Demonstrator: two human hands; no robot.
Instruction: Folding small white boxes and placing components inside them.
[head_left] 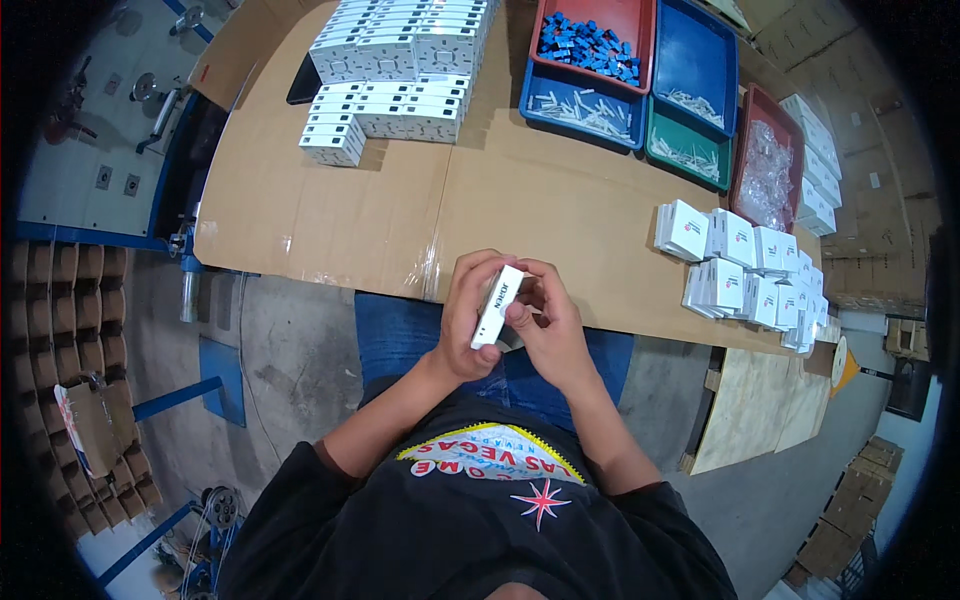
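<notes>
Just past the table's near edge, both my hands hold a small white cardboard box (497, 308) with dark print on its narrow side. My left hand (462, 318) wraps round its left side, thumb at the lower end. The fingers of my right hand (550, 325) curl round its right side, with the thumb near the box's edge. Part of the box is hidden behind my fingers. To the right on the cardboard-covered table (400, 215) stand several similar small white boxes (735, 240) in rows.
Stacked white printed boxes (400, 60) stand at the far left. Far right are a red tray (648, 75) of blue parts, blue (530, 112) and green (655, 158) trays of white pieces, and a dark red tray (742, 205) of clear plastic. A wooden panel (750, 410) stands below the right edge.
</notes>
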